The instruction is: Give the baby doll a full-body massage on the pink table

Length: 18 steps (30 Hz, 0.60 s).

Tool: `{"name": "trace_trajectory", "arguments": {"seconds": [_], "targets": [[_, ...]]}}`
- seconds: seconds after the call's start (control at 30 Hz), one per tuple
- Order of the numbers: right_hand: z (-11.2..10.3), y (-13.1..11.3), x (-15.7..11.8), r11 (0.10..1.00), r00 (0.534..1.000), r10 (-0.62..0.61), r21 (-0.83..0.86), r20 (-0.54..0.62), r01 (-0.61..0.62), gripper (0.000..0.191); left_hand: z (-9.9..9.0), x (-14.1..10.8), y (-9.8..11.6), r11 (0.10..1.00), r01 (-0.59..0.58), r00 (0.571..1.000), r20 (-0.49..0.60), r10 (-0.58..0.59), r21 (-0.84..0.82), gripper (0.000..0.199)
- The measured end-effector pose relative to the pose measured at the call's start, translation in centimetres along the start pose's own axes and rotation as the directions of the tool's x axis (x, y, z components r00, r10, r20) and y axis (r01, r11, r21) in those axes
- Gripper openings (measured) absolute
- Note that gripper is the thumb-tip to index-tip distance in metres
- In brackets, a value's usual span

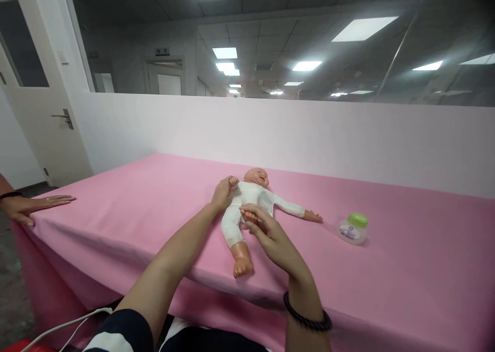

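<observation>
A baby doll point(251, 193) in a white cloth suit lies on its back on the pink-covered table, head away from me. My left hand point(223, 193) is closed around the doll's arm on the left side, with the doll's small fist showing past my fingers. One doll leg is bent up, and my right hand point(273, 238) grips its foot point(249, 216) between fingers and thumb. The other leg point(240, 254) stretches toward me with its foot bare. On the right, the doll's other arm point(290, 206) lies stretched out on the cloth.
A clear jar with a green lid point(352, 228) stands right of the doll. Another person's hand point(36, 206) rests flat on the table's left corner. A white wall point(270, 130) with a window runs behind the table point(417, 259). A pale cable point(65, 323) hangs at lower left.
</observation>
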State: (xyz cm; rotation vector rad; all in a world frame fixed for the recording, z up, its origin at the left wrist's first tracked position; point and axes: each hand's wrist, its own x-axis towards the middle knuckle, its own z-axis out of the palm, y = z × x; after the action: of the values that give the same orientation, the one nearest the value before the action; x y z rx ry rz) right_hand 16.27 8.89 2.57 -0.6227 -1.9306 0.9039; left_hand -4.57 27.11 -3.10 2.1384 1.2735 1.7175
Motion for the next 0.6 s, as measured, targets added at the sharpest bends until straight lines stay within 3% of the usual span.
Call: {"name": "trace_trajectory", "arguments": {"seconds": [0.13, 0.27, 0.33, 0.4, 0.5, 0.6], "targets": [[-2.5, -2.2, -4.0, 0.993, 0.978, 0.118, -0.047, 0.170, -0.112, 0.031, 0.3, 0.5, -1.7, 0.970, 0.229, 0.959, -0.152, -0.239, -0.083, 0.031], [-4.4, -3.2, -7.0, 0.976, 0.908, 0.202, -0.158, 0.368, -0.153, 0.022, -0.1, 1.2, -3.8, 0.863, 0.468, 0.816, -0.283, -0.504, -0.188, 0.032], [-4.9, -2.9, -7.8, 0.967, 0.885, 0.235, -0.191, 0.402, -0.170, 0.019, -0.5, 1.4, -4.5, 0.809, 0.542, 0.749, -0.306, -0.588, -0.227, 0.034], [-5.2, -2.5, -8.2, 0.970, 0.899, 0.213, -0.191, 0.384, -0.148, 0.020, -0.8, 1.4, -4.8, 0.780, 0.574, 0.715, -0.313, -0.626, -0.250, 0.036], [-5.1, -2.1, -8.0, 0.984, 0.947, 0.142, -0.144, 0.290, -0.103, 0.025, -0.7, 1.3, -4.3, 0.802, 0.542, 0.742, -0.306, -0.597, -0.250, 0.032], [-4.3, -2.1, -6.6, 0.992, 0.986, 0.113, -0.071, 0.122, -0.105, 0.032, -0.2, 1.2, -2.8, 0.881, 0.418, 0.844, -0.264, -0.467, -0.222, 0.027]]}}
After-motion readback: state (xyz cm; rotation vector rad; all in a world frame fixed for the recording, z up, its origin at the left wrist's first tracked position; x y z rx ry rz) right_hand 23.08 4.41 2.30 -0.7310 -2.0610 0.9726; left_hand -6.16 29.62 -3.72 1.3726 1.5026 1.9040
